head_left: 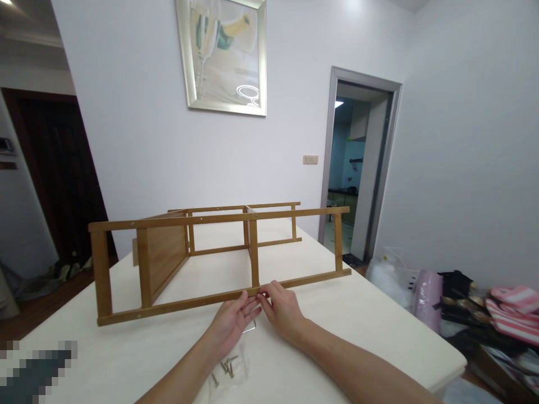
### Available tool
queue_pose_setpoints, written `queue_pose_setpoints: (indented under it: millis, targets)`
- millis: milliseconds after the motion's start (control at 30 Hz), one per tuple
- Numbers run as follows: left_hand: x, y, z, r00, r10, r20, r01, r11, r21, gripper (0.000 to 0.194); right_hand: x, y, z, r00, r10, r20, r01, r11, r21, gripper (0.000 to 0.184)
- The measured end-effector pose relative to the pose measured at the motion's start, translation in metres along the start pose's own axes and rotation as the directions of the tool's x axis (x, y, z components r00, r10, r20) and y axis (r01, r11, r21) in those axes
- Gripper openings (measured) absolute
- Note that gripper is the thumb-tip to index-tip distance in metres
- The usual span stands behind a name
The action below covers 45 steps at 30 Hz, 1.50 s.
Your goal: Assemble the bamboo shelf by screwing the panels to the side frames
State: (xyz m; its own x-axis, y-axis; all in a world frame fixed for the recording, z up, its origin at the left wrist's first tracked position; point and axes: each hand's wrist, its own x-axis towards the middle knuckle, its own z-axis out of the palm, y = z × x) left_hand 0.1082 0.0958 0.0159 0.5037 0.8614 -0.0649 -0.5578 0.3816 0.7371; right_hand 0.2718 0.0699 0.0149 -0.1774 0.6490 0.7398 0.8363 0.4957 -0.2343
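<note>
A brown wooden shelf frame (219, 299) lies on its side on the white table, with a solid wooden panel (166, 249) at its left part and a crosspiece (252, 252) near the middle. My right hand (282, 308) is at the near lower rail, below that crosspiece, thumb and fingers pinched together; whatever they hold is too small to make out. Beside it my left hand (233, 322) is palm up with fingers stretched out, its thumb by the rail. A thin bent metal rod (251, 327), like a hex key, lies partly behind my left hand. Several screws (227, 367) lie in a clear plastic bag below.
The white table (370, 331) extends around the frame, its right edge running toward the doorway (351, 168). On the floor at right are a pink wrapped roll (427, 294), clear plastic wrapping (389, 275) and pink striped cloth (511, 314). A framed picture (225, 56) hangs on the wall.
</note>
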Motion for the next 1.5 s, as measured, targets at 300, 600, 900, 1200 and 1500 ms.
queue_pose_setpoints:
  millis: [300, 600, 900, 1200, 1500]
  targets:
    - [0.0016, -0.0012, -0.0022, 1.000, 0.012, 0.016, -0.012, 1.000, -0.004, 0.021, -0.0002, 0.0002, -0.0007, 0.998, -0.035, 0.045, 0.036, 0.999, -0.027, 0.015]
    - [-0.0010, 0.0001, 0.0006, 1.000, -0.004, -0.003, 0.004, 1.000, -0.001, 0.021, -0.0007, 0.0010, 0.0020, 1.000, 0.002, -0.017, -0.002, 1.000, -0.030, 0.003]
    - [-0.0010, 0.0007, 0.0016, 1.000, -0.006, -0.003, 0.006, 1.000, -0.002, 0.020, 0.0005, 0.0007, -0.0003, 0.997, -0.073, -0.003, 0.072, 0.994, -0.086, 0.012]
    - [-0.0002, -0.0003, -0.0007, 1.000, 0.000, 0.001, 0.000, 1.000, 0.022, 0.021, 0.0015, 0.0068, 0.0007, 0.981, -0.192, 0.008, 0.189, 0.957, -0.218, 0.016]
    - [-0.0004, 0.0000, -0.0001, 1.000, -0.002, -0.006, 0.002, 1.000, 0.005, 0.020, 0.0024, 0.0034, -0.0014, 0.983, -0.182, 0.026, 0.183, 0.949, -0.256, 0.014]
